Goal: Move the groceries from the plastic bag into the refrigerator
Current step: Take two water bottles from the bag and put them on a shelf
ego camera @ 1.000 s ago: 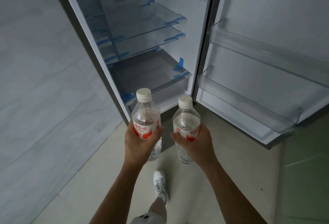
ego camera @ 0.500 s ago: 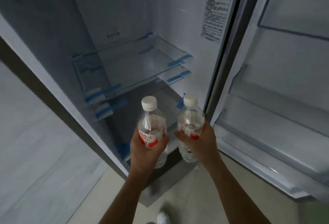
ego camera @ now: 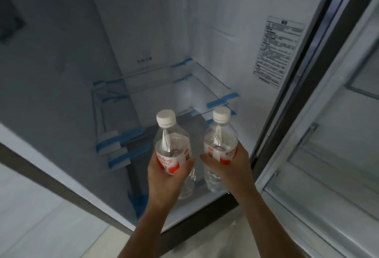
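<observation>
Two clear water bottles with white caps and red-and-white labels are held upright side by side at the mouth of the open refrigerator. My left hand grips the left bottle around its label. My right hand grips the right bottle the same way. Both bottles are level with the lower glass shelves, just outside their front edges. The plastic bag is out of view.
The glass shelves carry blue tape strips at their corners. The refrigerator door stands open at the right with transparent door bins. A printed sticker is on the inner right wall. Pale floor tiles lie at lower left.
I have stepped closer to the refrigerator, and both bottles have gone up and forward to its opening. Both hands keep the same grip.
</observation>
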A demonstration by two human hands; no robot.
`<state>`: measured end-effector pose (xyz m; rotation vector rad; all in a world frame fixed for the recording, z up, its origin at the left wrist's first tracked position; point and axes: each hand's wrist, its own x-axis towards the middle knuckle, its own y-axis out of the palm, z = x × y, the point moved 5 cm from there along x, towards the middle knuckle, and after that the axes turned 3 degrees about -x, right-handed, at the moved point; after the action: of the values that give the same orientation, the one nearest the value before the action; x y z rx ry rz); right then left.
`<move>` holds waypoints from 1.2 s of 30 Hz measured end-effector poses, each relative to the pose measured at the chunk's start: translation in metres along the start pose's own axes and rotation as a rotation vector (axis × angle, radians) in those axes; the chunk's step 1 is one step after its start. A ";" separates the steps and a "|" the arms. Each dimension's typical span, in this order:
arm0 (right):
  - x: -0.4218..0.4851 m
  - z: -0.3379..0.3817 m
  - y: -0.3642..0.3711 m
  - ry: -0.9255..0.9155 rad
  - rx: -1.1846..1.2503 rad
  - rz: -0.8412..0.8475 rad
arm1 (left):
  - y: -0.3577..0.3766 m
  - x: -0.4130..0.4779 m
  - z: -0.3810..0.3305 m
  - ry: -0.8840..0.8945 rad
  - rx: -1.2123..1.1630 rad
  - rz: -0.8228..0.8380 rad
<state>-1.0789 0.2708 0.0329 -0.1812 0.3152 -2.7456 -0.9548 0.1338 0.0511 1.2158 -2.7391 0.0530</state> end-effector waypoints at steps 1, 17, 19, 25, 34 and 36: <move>0.007 0.008 0.002 -0.015 0.005 0.024 | 0.001 0.003 -0.006 0.012 -0.007 -0.022; 0.071 0.131 0.029 -0.254 0.261 0.247 | -0.025 0.058 -0.106 0.306 -0.033 -0.269; 0.079 0.145 0.034 -0.285 0.284 0.254 | -0.029 0.067 -0.113 0.303 -0.026 -0.287; 0.109 0.162 0.062 -0.308 0.288 0.242 | -0.047 0.100 -0.106 0.232 0.004 -0.391; 0.140 0.150 0.103 -0.295 0.251 0.184 | -0.055 0.141 -0.083 0.148 0.099 -0.439; 0.143 0.146 0.108 -0.296 0.235 0.163 | -0.055 0.147 -0.079 0.135 0.101 -0.449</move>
<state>-1.1496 0.0913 0.1597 -0.4690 -0.0700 -2.5216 -1.0023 -0.0037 0.1492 1.7527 -2.3154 0.2167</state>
